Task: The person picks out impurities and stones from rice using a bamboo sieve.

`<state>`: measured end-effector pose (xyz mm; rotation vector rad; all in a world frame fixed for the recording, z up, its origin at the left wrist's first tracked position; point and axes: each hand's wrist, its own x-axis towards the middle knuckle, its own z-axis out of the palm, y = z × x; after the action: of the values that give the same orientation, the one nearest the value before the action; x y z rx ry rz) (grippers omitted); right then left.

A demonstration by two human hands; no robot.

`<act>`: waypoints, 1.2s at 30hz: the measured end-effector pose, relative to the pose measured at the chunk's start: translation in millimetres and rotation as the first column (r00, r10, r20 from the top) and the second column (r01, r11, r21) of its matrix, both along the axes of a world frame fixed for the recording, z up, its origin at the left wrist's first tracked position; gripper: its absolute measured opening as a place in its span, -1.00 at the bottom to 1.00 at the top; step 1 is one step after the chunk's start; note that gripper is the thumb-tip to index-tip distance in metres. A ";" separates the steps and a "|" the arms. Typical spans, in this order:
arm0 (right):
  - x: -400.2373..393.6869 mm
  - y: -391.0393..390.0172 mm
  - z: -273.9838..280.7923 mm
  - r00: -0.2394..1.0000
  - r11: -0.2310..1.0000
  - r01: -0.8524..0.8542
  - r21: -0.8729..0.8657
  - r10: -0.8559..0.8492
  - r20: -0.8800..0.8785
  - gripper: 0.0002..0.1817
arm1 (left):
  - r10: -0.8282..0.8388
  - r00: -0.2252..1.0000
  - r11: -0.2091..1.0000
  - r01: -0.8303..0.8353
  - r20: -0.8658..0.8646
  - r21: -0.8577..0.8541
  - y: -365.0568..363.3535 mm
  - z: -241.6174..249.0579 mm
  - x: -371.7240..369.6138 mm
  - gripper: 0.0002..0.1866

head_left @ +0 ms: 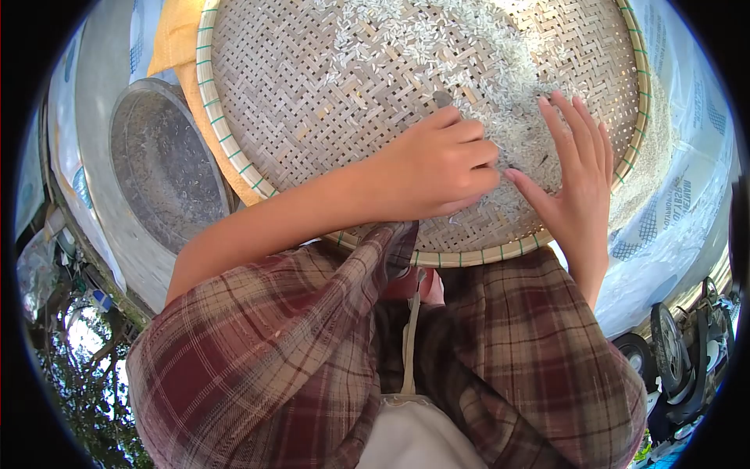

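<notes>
A round woven bamboo tray [289, 102] with a pale rim tied in green lies at the front, over the lap. White rice grains [484, 55] are scattered and heaped on its upper middle and right. My left hand [457, 164] is over the tray's middle, fingers curled in; whatever is between its fingertips is hidden. A small grey piece [443, 98] shows just above its knuckles. On the right side of the tray, my right hand [576, 164] has its fingers spread over the grains, its thumb pointing at the left hand.
A dark oval basin [164, 164] with bits of grain inside stands left of the tray. Orange cloth [176, 47] lies between them. White printed sacking [680, 180] with more grain spreads out on the right. A motorbike [680, 352] is at the lower right.
</notes>
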<state>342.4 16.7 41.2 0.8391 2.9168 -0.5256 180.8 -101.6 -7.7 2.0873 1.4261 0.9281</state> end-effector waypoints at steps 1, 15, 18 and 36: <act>0.9 -0.9 -1.2 1.000 1.000 0.002 -0.002 -0.002 0.001 -0.32 | -0.002 1.000 1.000 0.002 0.001 -0.002 0.5 -0.6 1.2 -0.86; 1.5 -1.6 -0.4 0.999 0.998 0.010 -0.066 -0.006 0.053 -0.31 | -0.043 0.941 0.982 0.102 -0.335 0.161 8.4 4.0 7.7 -0.78; 2.3 -1.0 -0.8 0.998 0.998 0.001 -0.060 0.002 0.060 -0.31 | -0.030 0.986 0.996 0.042 -0.163 0.075 11.9 5.6 2.0 -0.79; -25.0 -11.8 -6.1 0.985 0.987 -0.155 -0.039 0.151 -0.085 -0.12 | 0.822 0.361 0.190 -0.903 -0.441 -0.384 -109.6 93.3 -191.2 -0.79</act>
<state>317.4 4.8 35.0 0.5950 2.9979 -0.6243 -10.5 -211.1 85.6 0.7009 2.6560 0.5015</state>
